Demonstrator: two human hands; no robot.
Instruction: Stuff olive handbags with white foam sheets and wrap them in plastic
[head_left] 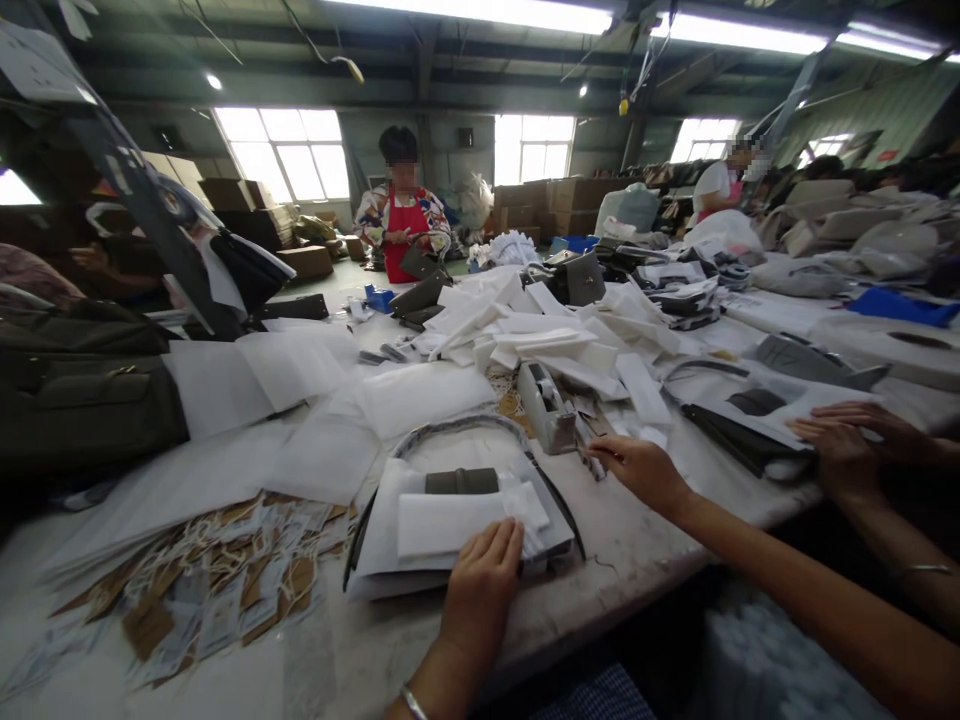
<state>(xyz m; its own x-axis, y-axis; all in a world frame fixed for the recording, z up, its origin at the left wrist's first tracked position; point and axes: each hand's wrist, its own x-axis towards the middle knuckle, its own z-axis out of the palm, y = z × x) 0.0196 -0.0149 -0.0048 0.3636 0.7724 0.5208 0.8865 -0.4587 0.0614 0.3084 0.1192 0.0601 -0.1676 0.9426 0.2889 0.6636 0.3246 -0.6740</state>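
Pressing the open left hand (pixel 484 580) flat keeps the foam sheet (pixel 442 522) tight over the bag (pixel 461 481) at the bench's (pixel 637 560) near edge, while the half-curled right hand (pixel 641 472), its grip indiscernible, works beside the tape dispenser (pixel 546 405).

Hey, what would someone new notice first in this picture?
The heap of white foam sheets in the middle of the table, running toward a person in a red apron at the far end. Up front, the left hand lies flat on a wrapped bag, the right hand beside a tape dispenser; paper tags litter the left.
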